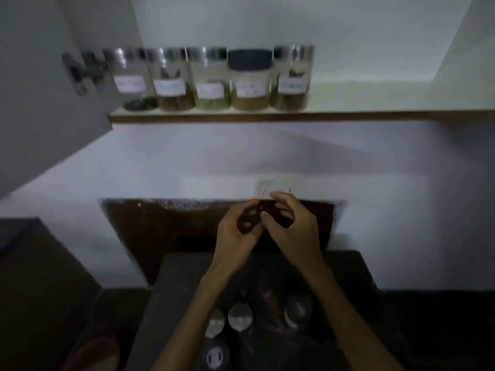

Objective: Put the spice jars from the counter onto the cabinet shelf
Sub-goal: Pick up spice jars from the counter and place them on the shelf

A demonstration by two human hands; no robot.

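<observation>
Several labelled spice jars (211, 79) stand in a row on the left part of the cabinet shelf (348, 115); most have silver lids and one has a dark lid (249, 59). Down on the dark counter (174, 290), three silver-lidded jars (240, 317) show beneath my forearms. My left hand (237, 234) and my right hand (290, 226) meet in front of me above the counter, fingers curled and touching each other. Neither hand holds anything that I can see.
An open cabinet door (40, 116) with a metal hinge (80, 73) hangs at the left. A white wall socket (281, 186) sits just behind my hands. A reddish object (93, 354) lies at the lower left. The shelf's right half is bare.
</observation>
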